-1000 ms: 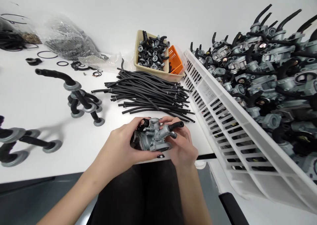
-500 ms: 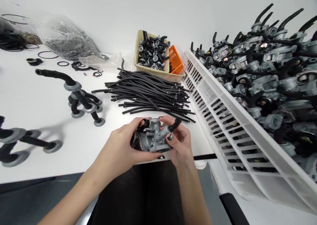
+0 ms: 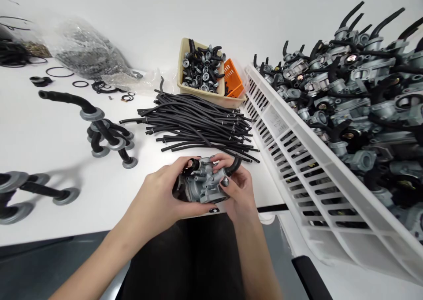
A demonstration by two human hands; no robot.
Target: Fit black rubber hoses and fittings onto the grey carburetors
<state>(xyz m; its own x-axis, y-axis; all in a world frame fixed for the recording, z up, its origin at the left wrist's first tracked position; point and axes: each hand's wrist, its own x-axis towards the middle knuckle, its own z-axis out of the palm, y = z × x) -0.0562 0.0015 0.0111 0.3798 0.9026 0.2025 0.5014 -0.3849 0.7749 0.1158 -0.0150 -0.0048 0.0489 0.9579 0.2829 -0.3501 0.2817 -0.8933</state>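
Observation:
A grey metal carburetor is held between both hands at the table's front edge, above my lap. My left hand wraps its left side, thumb along the near face and fingers over the top. My right hand grips the right side, its thumb beside a fitting. From that fitting a short bent black rubber hose sticks up to the right. The carburetor's underside and far side are hidden by my fingers. Just beyond the hands lies a pile of straight black rubber hoses.
At right, a white slotted crate is heaped with carburetors. A cream bin of capped hose pieces and an orange basket stand at the back. On the left are hose pieces with metal caps, rubber rings and a plastic bag.
The view has shifted slightly. The short hose on the carburetor now bends more to the right. Both hands keep their hold on the carburetor.

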